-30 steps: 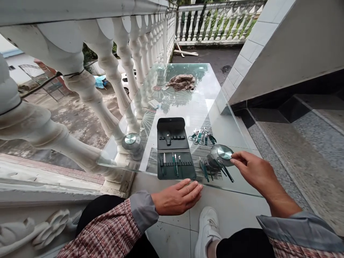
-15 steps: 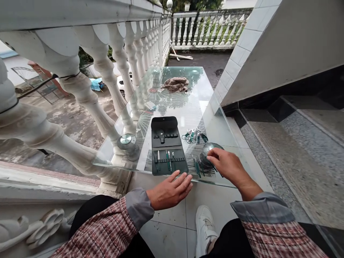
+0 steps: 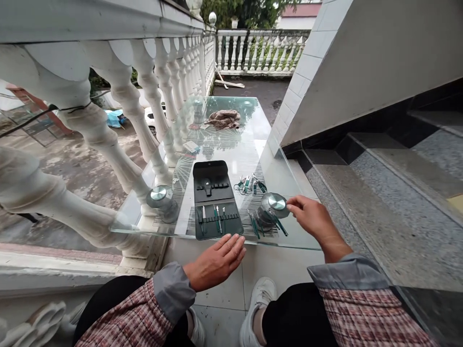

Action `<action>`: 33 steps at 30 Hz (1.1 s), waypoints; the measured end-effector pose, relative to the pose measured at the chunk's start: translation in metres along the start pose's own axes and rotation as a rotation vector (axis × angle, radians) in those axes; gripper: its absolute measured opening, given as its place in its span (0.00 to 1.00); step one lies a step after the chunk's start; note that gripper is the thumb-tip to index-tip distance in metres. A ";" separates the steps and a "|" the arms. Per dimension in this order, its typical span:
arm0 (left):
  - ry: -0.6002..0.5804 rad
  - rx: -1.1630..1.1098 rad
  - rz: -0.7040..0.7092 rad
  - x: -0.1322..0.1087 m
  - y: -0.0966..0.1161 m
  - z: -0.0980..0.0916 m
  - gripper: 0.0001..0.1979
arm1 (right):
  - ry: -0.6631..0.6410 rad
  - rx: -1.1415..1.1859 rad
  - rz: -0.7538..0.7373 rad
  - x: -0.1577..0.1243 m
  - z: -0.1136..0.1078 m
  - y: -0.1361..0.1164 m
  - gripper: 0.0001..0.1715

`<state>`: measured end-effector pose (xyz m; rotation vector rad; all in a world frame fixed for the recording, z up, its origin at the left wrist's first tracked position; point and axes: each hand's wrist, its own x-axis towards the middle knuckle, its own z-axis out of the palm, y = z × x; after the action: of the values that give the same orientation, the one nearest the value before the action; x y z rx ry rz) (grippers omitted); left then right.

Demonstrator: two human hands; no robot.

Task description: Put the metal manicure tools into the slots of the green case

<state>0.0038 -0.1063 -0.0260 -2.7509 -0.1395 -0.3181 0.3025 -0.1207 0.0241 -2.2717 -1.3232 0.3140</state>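
A dark manicure case (image 3: 217, 193) lies unfolded on the glass table (image 3: 300, 236), with several slim tools (image 3: 217, 219) in the loops of its lower panel. At the table's front edge, just below the case, my left hand (image 3: 217, 260) rests palm down with fingers stretched out. To the right, my right hand (image 3: 311, 217) is above the glass, thumb and fingers pinched; whether anything is between them is hidden. Loose green-handled manicure tools (image 3: 278, 224) lie beside it, near a round metal-topped table leg (image 3: 274, 201). Several nail clippers (image 3: 249, 184) lie in a cluster behind.
A crumpled brown cloth (image 3: 223, 119) and a small card (image 3: 191, 146) lie farther back on the glass. A second table leg (image 3: 159, 193) stands at front left. White balusters (image 3: 119, 106) line the left side; stone steps (image 3: 347, 178) rise on the right.
My right hand has shifted right, off the loose tools, which now show more fully. My left hand stays flat near the case. The whole view has swung slightly right and up.
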 end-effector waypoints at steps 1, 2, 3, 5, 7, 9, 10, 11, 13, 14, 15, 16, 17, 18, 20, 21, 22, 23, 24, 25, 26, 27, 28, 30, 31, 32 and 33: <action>0.004 -0.004 -0.009 0.000 0.000 0.001 0.19 | -0.008 -0.002 -0.032 0.000 0.005 0.000 0.08; 0.007 -0.007 -0.019 0.000 0.000 0.001 0.19 | -0.013 0.000 -0.074 -0.001 0.011 -0.001 0.08; 0.010 -0.009 -0.030 0.000 0.000 0.002 0.18 | -0.020 0.000 -0.124 -0.001 0.018 -0.002 0.09; 0.012 -0.007 -0.044 0.001 0.000 0.002 0.18 | -0.034 -0.036 -0.225 -0.002 0.030 -0.007 0.09; 0.010 0.003 -0.043 0.003 0.000 0.002 0.18 | -0.036 -0.136 -0.287 -0.003 0.039 -0.013 0.10; 0.002 0.017 -0.031 0.005 0.000 0.001 0.18 | -0.032 -0.254 -0.295 -0.004 0.045 -0.019 0.09; 0.002 0.023 -0.024 0.006 0.000 0.000 0.18 | -0.037 -0.305 -0.288 -0.004 0.047 -0.021 0.09; -0.009 0.029 -0.023 0.007 0.001 -0.001 0.18 | -0.048 -0.346 -0.278 -0.004 0.048 -0.024 0.09; -0.022 0.043 -0.027 0.009 0.001 -0.003 0.18 | -0.086 -0.398 -0.258 -0.005 0.049 -0.030 0.09; -0.026 0.051 -0.032 0.009 0.002 -0.003 0.17 | -0.108 -0.412 -0.254 -0.006 0.050 -0.032 0.10; -0.031 0.058 -0.034 0.010 0.002 -0.003 0.18 | -0.126 -0.422 -0.255 -0.006 0.050 -0.035 0.11; -0.034 0.065 -0.036 0.010 0.003 -0.003 0.18 | -0.137 -0.428 -0.262 -0.008 0.051 -0.037 0.11; -0.035 0.069 -0.038 0.011 0.003 -0.003 0.18 | -0.142 -0.434 -0.274 -0.009 0.052 -0.039 0.11; -0.034 0.073 -0.038 0.011 0.004 -0.003 0.18 | -0.141 -0.441 -0.290 -0.010 0.053 -0.041 0.11; -0.029 0.079 -0.041 0.012 0.005 -0.002 0.18 | -0.133 -0.463 -0.320 -0.013 0.055 -0.043 0.10; -0.026 0.083 -0.042 0.012 0.006 -0.002 0.17 | -0.132 -0.475 -0.331 -0.015 0.056 -0.044 0.10; -0.022 0.088 -0.042 0.013 0.006 -0.002 0.17 | -0.136 -0.485 -0.337 -0.016 0.056 -0.044 0.10; -0.021 0.094 -0.042 0.013 0.006 -0.003 0.17 | -0.143 -0.493 -0.340 -0.016 0.057 -0.044 0.10; -0.022 0.101 -0.041 0.014 0.006 -0.004 0.17 | -0.151 -0.496 -0.340 -0.017 0.057 -0.045 0.10; -0.022 0.109 -0.040 0.014 0.007 -0.005 0.17 | -0.160 -0.497 -0.337 -0.018 0.057 -0.045 0.10; -0.023 0.119 -0.039 0.015 0.007 -0.006 0.17 | -0.168 -0.498 -0.331 -0.018 0.057 -0.045 0.10; -0.025 0.130 -0.038 0.015 0.007 -0.006 0.17 | -0.174 -0.498 -0.322 -0.019 0.057 -0.046 0.10; -0.026 0.141 -0.038 0.015 0.008 -0.007 0.17 | -0.179 -0.499 -0.313 -0.020 0.057 -0.047 0.10; -0.024 0.163 -0.033 0.016 0.008 -0.007 0.18 | -0.181 -0.495 -0.302 -0.022 0.058 -0.048 0.09; -0.023 0.170 -0.031 0.016 0.009 -0.007 0.18 | -0.179 -0.484 -0.304 -0.023 0.059 -0.048 0.09; -0.020 0.174 -0.029 0.016 0.009 -0.006 0.17 | -0.177 -0.462 -0.312 -0.024 0.060 -0.047 0.09; -0.017 0.174 -0.028 0.016 0.010 -0.006 0.17 | -0.174 -0.427 -0.321 -0.025 0.062 -0.047 0.09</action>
<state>0.0195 -0.1166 -0.0206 -2.5814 -0.2010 -0.2768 0.2282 -0.1047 -0.0057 -2.3475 -1.9738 0.1258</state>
